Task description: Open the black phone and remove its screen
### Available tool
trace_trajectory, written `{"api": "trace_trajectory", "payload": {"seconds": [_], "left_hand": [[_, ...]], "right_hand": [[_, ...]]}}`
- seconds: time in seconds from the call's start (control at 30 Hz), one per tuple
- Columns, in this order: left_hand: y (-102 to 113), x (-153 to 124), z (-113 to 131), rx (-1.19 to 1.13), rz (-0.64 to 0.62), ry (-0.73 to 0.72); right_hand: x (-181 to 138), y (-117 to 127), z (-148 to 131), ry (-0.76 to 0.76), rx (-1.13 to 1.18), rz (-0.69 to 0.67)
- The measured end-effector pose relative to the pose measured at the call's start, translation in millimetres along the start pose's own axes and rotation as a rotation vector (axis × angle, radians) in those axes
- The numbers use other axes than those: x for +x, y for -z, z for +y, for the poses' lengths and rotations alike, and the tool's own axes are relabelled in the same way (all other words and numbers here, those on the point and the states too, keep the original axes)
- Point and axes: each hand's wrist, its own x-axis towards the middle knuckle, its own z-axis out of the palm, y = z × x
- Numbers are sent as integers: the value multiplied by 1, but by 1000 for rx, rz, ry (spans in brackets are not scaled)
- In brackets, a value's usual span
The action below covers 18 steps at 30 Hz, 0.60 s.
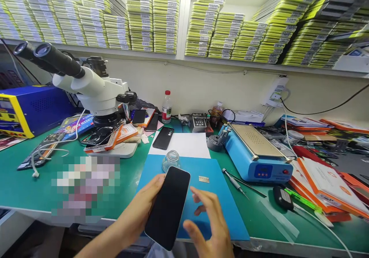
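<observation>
A smartphone (168,208) with a dark screen is tilted above the blue mat (225,208). My left hand (147,196) grips it along its left edge, the thumb near the top. To the right of the phone, my right hand (210,223) is apart from it, fingers spread and curved, holding nothing. Behind the phone stands a small glass jar (172,157), partly covered by its top edge. A small flat metallic piece (204,179) lies on the mat. Farther back, a black phone case (163,138) rests on a white sheet (193,144).
A microscope (98,92) and a blue-yellow device (37,106) stand at left. To the right are a screwdriver (236,183), a blue heating plate (256,154), a black earbud case (282,198) and orange-white packets (337,181). Shelves with stacked yellow-green boxes (165,19) hang above.
</observation>
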Motion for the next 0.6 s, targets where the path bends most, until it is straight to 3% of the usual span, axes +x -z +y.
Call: {"api": "trace_trajectory", "payload": {"seconds": [0.07, 0.17, 0.27, 0.4, 0.6], "left_hand": [[13, 8, 12, 143, -102, 38], [25, 24, 26, 491, -230, -31], [25, 38, 35, 694, -334, -105], [20, 51, 41, 766, -382, -161], [31, 33, 36, 1014, -190, -361]], "right_hand": [[13, 18, 3, -17, -8, -19], [36, 37, 0, -77, 1, -375], [52, 41, -3, -148, 6, -541], [59, 32, 3, -110, -51, -526], [57, 28, 15, -97, -118, -486]]}}
